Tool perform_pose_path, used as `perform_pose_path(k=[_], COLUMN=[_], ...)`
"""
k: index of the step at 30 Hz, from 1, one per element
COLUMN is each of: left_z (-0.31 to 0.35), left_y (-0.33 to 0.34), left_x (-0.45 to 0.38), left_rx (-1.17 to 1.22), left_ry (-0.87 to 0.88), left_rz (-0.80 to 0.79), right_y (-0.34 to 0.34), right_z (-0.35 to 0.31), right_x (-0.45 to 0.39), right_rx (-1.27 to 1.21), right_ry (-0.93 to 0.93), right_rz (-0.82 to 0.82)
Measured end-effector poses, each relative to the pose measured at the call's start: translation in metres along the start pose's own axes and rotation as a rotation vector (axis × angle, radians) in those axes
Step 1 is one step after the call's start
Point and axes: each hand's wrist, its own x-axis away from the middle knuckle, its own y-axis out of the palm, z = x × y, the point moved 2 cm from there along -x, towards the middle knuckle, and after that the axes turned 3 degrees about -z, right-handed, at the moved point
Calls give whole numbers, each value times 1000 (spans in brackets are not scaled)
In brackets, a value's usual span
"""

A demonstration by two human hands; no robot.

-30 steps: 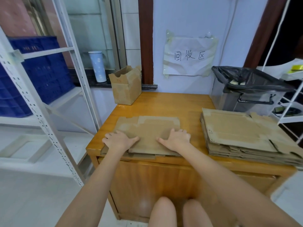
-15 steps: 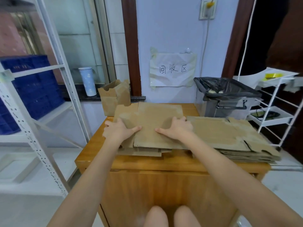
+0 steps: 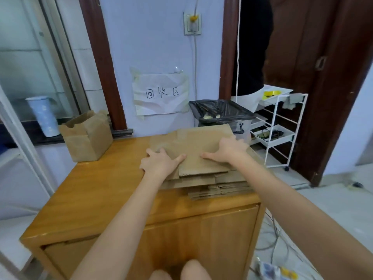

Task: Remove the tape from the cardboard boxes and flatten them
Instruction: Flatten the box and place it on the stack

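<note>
My left hand (image 3: 160,163) and right hand (image 3: 228,149) grip a flattened box (image 3: 198,150) atop the cardboard stack (image 3: 220,186), frame center, on my wooden cabinet (image 3: 101,190); an upright box (image 3: 86,136) stands upper left.

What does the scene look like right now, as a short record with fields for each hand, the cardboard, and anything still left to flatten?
left hand: grips left edge of flattened box
right hand: grips its right edge
flattened box: over the stack of flat cardboard
stack: right part of wooden table
still standing: open box, table's far left corner
behind: black-lined bin
</note>
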Motion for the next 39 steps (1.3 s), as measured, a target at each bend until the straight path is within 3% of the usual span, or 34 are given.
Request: perform_pose_path(k=[12, 39], left_z=[104, 122], left_y=[52, 99], left_x=[-4, -9], left_rx=[-91, -376], left_ry=[100, 63], left_rz=[-126, -136], right_y=[23, 88], right_z=[103, 108], right_x=[-45, -72], right_rx=[-13, 38], right_ry=[104, 78], right_rz=[-108, -213])
